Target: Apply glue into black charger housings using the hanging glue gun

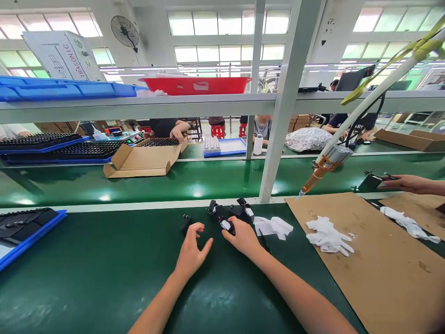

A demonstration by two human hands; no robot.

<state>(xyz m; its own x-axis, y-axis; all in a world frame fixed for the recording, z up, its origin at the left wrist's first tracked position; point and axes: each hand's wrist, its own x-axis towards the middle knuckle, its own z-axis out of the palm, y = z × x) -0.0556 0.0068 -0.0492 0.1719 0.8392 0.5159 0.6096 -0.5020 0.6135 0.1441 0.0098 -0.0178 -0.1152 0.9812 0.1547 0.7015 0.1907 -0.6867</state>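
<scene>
My right hand [243,235] pinches a small black device with a white patch [226,226] between thumb and fingers, low over the green worktable. Just beyond it lie more black devices [245,209] of the same sort, bunched together with some white faces showing. My left hand [193,250] is raised over the table with thumb and fingers apart and nothing between them. Behind its fingertips sits another small black piece [187,223], partly hidden by the hand. A crumpled white cloth or glove [274,226] lies to the right of the cluster.
A blue tray [34,239] of black parts is at the left. On the right, a cardboard sheet [382,278] carries a white glove [328,235]; an orange-tipped hanging tool [318,174] points down at its far edge. A co-worker's hand [410,183] holds a black device. A metal post [278,139] stands ahead.
</scene>
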